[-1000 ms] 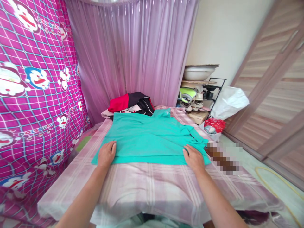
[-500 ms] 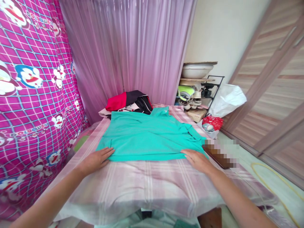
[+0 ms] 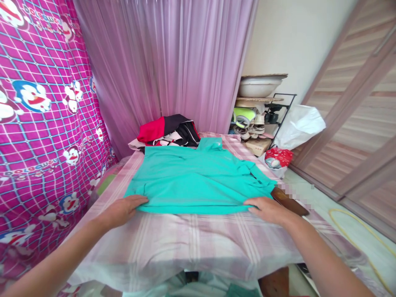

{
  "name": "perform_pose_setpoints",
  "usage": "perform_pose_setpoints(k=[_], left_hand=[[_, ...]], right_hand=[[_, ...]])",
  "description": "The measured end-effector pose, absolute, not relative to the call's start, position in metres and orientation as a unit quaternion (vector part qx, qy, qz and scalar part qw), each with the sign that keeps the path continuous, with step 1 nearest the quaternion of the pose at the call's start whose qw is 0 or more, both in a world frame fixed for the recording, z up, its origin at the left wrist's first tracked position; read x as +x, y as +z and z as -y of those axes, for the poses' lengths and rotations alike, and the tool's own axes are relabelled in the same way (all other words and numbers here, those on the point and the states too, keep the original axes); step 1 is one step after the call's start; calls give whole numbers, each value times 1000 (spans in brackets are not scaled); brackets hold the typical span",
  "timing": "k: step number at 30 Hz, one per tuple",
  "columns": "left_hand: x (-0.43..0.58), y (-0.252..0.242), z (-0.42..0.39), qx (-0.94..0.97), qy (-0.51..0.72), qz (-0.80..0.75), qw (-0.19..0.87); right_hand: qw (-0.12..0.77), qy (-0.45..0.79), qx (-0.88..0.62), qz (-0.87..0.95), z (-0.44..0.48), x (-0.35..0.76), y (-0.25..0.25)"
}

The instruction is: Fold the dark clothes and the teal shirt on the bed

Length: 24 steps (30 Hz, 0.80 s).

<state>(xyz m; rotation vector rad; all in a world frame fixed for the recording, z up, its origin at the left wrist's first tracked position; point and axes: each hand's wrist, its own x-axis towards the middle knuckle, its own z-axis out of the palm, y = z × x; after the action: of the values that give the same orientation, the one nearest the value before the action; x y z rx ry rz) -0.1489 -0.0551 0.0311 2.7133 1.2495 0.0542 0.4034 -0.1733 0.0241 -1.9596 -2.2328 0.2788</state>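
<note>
A turquoise shirt (image 3: 192, 177) lies spread sideways on the plaid cloth, with its collar at the far side and some creases across the front. My left hand (image 3: 125, 209) grips its near edge at the left corner, fingers together on top; the thumb is mostly hidden. At the right part of the same edge, my right hand (image 3: 267, 209) pinches the fabric between thumb and fingers. Just beyond the right hand, a flat brown object (image 3: 291, 201), partly blurred out, sits by the shirt's sleeve.
Pink-and-white plaid cloth (image 3: 192, 247) covers the table. Red and black clothes (image 3: 170, 130) are piled at its far end before a purple curtain (image 3: 173, 62). A shoe rack (image 3: 286, 109) and white bag (image 3: 305, 126) stand back right. A patterned pink fabric (image 3: 46, 136) hangs at left.
My right hand has shifted slightly right, and its fingers have closed on the shirt's edge. The left hand's fingers have drawn together. The near edge sits slightly closer to me.
</note>
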Motion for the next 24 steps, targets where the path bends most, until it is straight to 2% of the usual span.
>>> perform_pose_setpoints(k=[4, 7, 10, 15, 18, 24], left_hand=[[-146, 50, 44, 907, -23, -392, 150], [-124, 69, 32, 882, -17, -447, 151], [-83, 74, 16, 876, 23, -474, 89], [-8, 47, -12, 884, 72, -461, 39], [20, 22, -23, 884, 48, -465, 29], [28, -14, -24, 871, 47, -489, 16]], right_hand=[[19, 197, -623, 756, 163, 389, 50], [27, 136, -625, 768, 142, 364, 66], [54, 70, -615, 784, 112, 328, 72], [83, 33, -583, 807, 58, 263, 68], [97, 42, -575, 811, 29, 238, 56], [49, 120, -619, 774, -5, 233, 14]])
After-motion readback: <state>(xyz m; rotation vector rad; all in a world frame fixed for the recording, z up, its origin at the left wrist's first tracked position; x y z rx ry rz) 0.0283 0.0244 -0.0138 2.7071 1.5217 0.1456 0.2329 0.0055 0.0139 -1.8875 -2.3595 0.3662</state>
